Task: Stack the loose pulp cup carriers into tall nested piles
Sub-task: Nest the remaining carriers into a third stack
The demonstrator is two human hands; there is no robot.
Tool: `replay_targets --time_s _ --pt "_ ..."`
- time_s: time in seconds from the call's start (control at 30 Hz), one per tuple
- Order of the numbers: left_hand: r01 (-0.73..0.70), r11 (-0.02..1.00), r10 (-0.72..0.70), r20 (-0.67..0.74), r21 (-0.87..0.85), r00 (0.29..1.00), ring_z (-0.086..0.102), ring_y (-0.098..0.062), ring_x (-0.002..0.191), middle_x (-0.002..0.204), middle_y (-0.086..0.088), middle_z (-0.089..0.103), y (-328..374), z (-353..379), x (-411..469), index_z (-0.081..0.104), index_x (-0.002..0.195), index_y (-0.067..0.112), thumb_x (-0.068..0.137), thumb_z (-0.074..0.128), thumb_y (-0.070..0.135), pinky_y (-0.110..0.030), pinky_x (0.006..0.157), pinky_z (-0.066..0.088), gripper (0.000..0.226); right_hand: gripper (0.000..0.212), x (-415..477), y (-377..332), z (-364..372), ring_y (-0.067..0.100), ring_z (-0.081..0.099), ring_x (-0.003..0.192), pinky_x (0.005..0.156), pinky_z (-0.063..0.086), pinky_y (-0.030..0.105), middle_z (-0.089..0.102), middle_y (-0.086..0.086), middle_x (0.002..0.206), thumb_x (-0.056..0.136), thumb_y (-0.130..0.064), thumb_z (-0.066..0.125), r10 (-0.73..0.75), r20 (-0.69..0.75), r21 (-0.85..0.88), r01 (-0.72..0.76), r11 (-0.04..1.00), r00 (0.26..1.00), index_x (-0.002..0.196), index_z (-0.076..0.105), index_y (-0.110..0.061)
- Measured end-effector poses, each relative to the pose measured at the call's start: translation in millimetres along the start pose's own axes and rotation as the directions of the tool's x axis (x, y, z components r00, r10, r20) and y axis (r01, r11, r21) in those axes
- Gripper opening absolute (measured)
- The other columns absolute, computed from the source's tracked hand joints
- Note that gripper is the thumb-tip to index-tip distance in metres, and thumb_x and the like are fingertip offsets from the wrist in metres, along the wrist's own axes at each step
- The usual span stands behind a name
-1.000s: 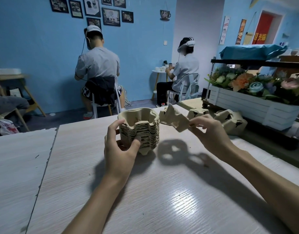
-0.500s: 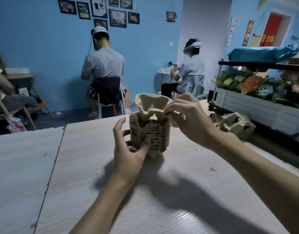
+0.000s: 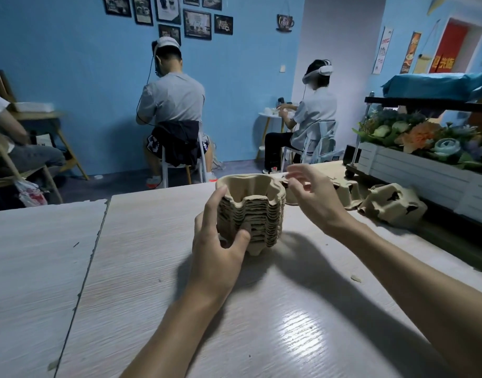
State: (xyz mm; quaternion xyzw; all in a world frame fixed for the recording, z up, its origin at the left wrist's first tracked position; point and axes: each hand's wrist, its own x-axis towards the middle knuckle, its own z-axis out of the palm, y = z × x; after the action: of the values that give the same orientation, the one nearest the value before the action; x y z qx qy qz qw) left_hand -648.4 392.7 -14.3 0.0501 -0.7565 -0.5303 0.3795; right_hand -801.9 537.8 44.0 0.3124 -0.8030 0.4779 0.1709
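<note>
Carrier (image 3: 248, 190) now down inside pile (image 3: 257, 225)

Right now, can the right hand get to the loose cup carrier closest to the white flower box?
Probably yes. The right hand is empty, fingers loose. Only another low carrier lies between it and that loose carrier, and the hand could pass above it.

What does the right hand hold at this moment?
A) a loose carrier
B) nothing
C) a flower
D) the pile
B: the right hand hovers beside the pile with loose fingers that grip nothing, while only the left hand grips the pile.
</note>
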Motion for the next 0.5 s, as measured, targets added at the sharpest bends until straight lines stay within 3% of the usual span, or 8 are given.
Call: replay_targets --time_s 0.1,0.17,0.37,0.5 --pt "0.000 1.000 0.001 0.012 -0.011 1.000 0.061 -0.021 0.109 0.132 0.003 0.050 -3.6 -0.3 0.4 0.035 0.138 0.061 0.091 0.067 0.015 -0.048 0.093 0.054 0.074 0.031 27.4 40.7 12.5 0.023 0.059 0.109 0.095 0.046 0.033 0.066 0.012 0.116 0.091 -0.016 0.061 0.077 0.003 -0.243 -0.074 0.967 0.997 0.121 0.062 -0.008" --pt "0.009 1.000 -0.008 0.020 -0.020 1.000 0.061 -0.022 0.109 0.133 0.004 0.049 -5.1 -1.1 0.9 0.034 0.137 0.063 0.092 0.067 0.013 -0.049 0.091 0.055 0.075 0.038 43.1 59.7 20.6 0.028 0.055 0.116 0.100 0.043 0.041 0.064 0.014 0.121 0.089 -0.021 0.065 0.125 0.021 -0.333 -0.111 0.936 0.992 0.124 0.060 -0.009" --pt "0.004 1.000 -0.004 0.013 -0.022 1.000 0.063 -0.019 0.103 0.131 0.006 0.052 -9.0 -0.6 2.8 0.037 0.136 0.061 0.090 0.069 0.016 -0.046 0.088 0.056 0.072 0.056 65.9 83.9 41.0 0.030 0.044 0.131 0.107 0.039 0.044 0.054 0.012 0.139 0.091 -0.035 0.064 0.247 0.015 -0.385 -0.223 0.896 0.969 0.141 0.047 -0.014" --pt "0.010 0.999 -0.009 0.021 -0.034 1.000 0.063 -0.016 0.101 0.130 0.009 0.051 -8.2 -1.2 2.6 0.037 0.134 0.061 0.090 0.069 0.016 -0.042 0.087 0.057 0.071 0.047 74.1 87.8 43.8 0.032 0.036 0.135 0.109 0.035 0.046 0.050 0.011 0.143 0.095 -0.033 0.056 0.269 -0.003 -0.495 -0.235 0.836 0.963 0.139 0.048 -0.017"
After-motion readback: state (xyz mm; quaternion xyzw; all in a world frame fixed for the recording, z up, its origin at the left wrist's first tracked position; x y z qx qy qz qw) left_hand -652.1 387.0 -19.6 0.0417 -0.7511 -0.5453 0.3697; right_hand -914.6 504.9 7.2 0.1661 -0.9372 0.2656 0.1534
